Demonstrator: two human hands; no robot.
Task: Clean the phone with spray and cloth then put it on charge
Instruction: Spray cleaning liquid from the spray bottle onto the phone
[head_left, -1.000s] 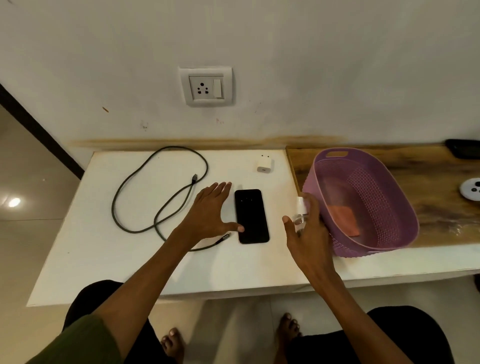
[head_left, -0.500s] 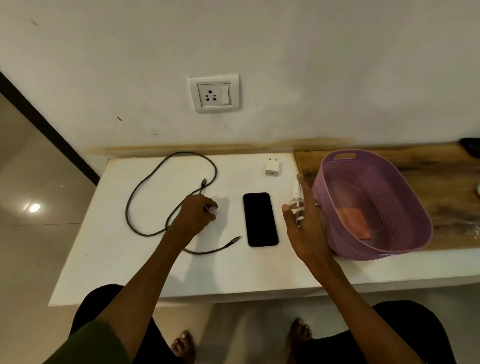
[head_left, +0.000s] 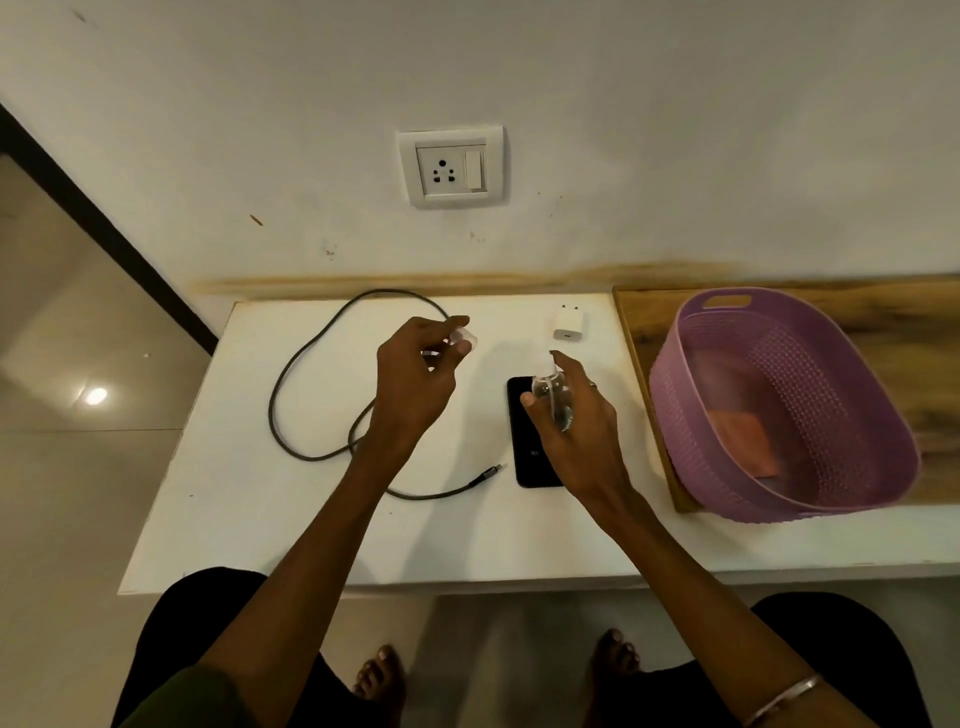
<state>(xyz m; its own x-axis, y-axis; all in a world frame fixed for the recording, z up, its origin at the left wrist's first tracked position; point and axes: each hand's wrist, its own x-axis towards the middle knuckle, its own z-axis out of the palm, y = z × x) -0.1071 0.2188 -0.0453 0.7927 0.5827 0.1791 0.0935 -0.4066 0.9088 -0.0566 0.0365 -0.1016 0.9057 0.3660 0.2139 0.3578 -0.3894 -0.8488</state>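
A black phone (head_left: 529, 441) lies flat on the white table (head_left: 260, 519), partly covered by my right hand (head_left: 576, 426). That hand is shut on a small clear spray bottle (head_left: 553, 397), held above the phone's upper half with my forefinger over the white nozzle. My left hand (head_left: 415, 384) hovers left of the phone and pinches the bottle's clear cap (head_left: 462, 338) between its fingertips. An orange cloth (head_left: 743, 441) lies inside the purple basket (head_left: 862, 499). The white charger adapter (head_left: 566, 323) stands behind the phone. A dark charging cable (head_left: 311, 364) loops across the table's left part.
A wall socket with switch (head_left: 451, 166) sits above the table. The basket rests on a wooden surface (head_left: 649, 322) adjoining the table on the right. The cable's free plug (head_left: 491, 472) lies just left of the phone. My bare feet show below the table edge.
My right hand has lifted the spray bottle from beside the basket to above the phone. My left hand left the phone, drew back and rose, now holding the clear cap.
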